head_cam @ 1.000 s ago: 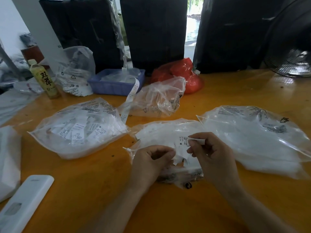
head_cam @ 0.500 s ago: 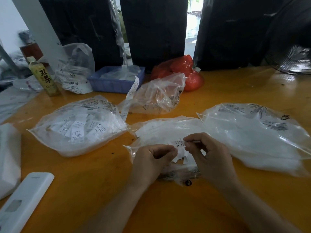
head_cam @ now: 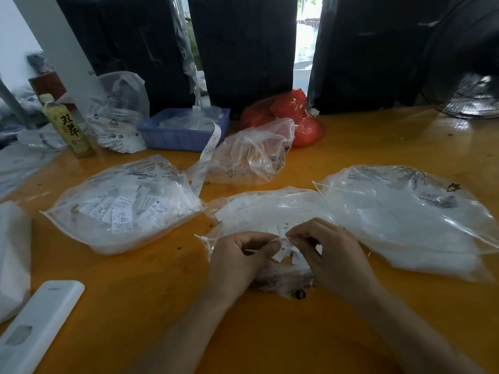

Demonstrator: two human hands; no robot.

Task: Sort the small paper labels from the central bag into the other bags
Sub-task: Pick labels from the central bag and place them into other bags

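Observation:
The central clear bag (head_cam: pixel 259 209) lies on the orange table, holding white paper labels. Both hands sit over its near end. My left hand (head_cam: pixel 240 261) pinches a small bunch of labels (head_cam: pixel 283 248) between thumb and fingers. My right hand (head_cam: pixel 330 255) pinches one thin label at its edge, right next to the bunch. A bag full of printed labels (head_cam: pixel 121 206) lies to the left. A larger clear bag (head_cam: pixel 405 217) with white contents lies to the right. A crumpled clear bag (head_cam: pixel 251 155) stands behind the central one.
A blue tray (head_cam: pixel 183 133) with a hanging label strip, a red bag (head_cam: pixel 294 114) and a green drink bottle (head_cam: pixel 67 125) stand at the back. A white flat device (head_cam: pixel 40 322) lies near left. A fan (head_cam: pixel 469 76) is far right.
My right hand has brought its single label down and closer to the bunch in my left hand. The bags have stayed in place.

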